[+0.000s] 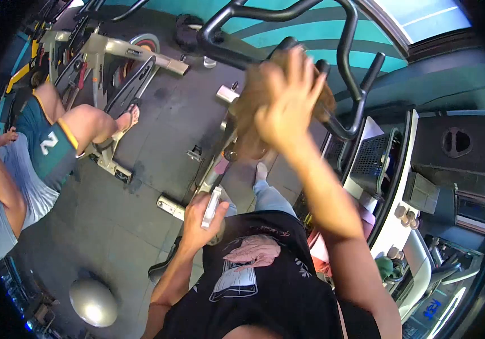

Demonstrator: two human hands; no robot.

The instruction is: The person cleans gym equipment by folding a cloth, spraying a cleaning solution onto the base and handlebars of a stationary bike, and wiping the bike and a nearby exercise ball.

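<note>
**Spread right hand presses a brown cloth onto a gym machine**

The right hand (288, 110) lies over the brown cloth (248, 121), fingers fanned apart; both are blurred. The cloth sits at the head of the machine, just beside its black handlebars (276, 15), and hides the part beneath it. The left hand (198, 223) is lower down, fingers curled around a pale object (211, 208); whether that is loose or part of the machine, I cannot tell.

This looks like a wiping step, judged partway through at most. The next move seems to call for flat, even pressure, with the cloth kept bunched under the palm so that it does not snag on the bars.

Little writing can be read. A white letter, N or a sideways Z, marks the teal shorts (36, 127) of a seated person (13, 181) to the left. The black shirt (287, 282) carries script too small to read, and blue lettering (433, 308) at lower right is illegible. No brand name shows on the machine.
</note>
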